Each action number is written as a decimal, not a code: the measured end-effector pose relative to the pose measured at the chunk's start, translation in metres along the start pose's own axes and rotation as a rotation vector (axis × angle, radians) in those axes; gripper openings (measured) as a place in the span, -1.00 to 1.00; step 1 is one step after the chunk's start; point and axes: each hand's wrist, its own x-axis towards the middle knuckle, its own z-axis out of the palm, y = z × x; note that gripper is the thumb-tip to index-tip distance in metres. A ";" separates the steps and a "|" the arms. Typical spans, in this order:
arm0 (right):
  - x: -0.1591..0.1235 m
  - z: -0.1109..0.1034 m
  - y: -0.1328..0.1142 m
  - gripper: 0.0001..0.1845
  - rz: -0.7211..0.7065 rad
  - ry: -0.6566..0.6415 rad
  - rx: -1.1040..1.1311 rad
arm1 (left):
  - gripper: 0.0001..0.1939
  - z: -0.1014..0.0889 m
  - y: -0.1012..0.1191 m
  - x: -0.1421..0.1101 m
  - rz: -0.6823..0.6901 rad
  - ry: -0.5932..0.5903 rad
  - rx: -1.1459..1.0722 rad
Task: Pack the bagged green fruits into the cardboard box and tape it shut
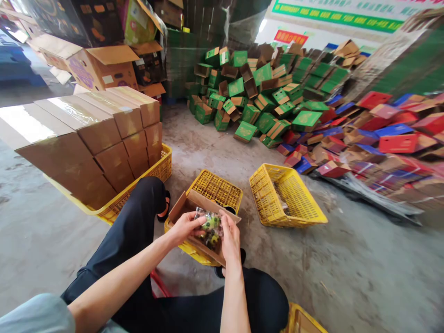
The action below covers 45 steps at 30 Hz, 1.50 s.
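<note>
Between my two hands is a clear plastic bag [210, 225] with green and dark roundish pieces inside, too small to name. My left hand [188, 226] pinches the bag's left side, thumb on top. On the other side my right hand [229, 233] has its fingers closed on the bag's right edge. Directly below the bag lies an open cardboard box [180, 209], its inside partly hidden by my hands. The box rests on an upturned yellow plastic crate [218, 187].
Stacked taped cartons [114, 120] fill a yellow crate [166, 162] at my left. Another yellow crate [301, 199] lies tipped to the right. Piles of green boxes [246, 132] and red and blue boxes [397, 143] spread behind. A yellow crate edge [305, 321] shows beside my right knee.
</note>
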 end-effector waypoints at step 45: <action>0.000 -0.002 0.000 -0.42 0.212 -0.157 0.277 | -0.36 -0.014 0.005 0.004 0.232 -0.038 0.236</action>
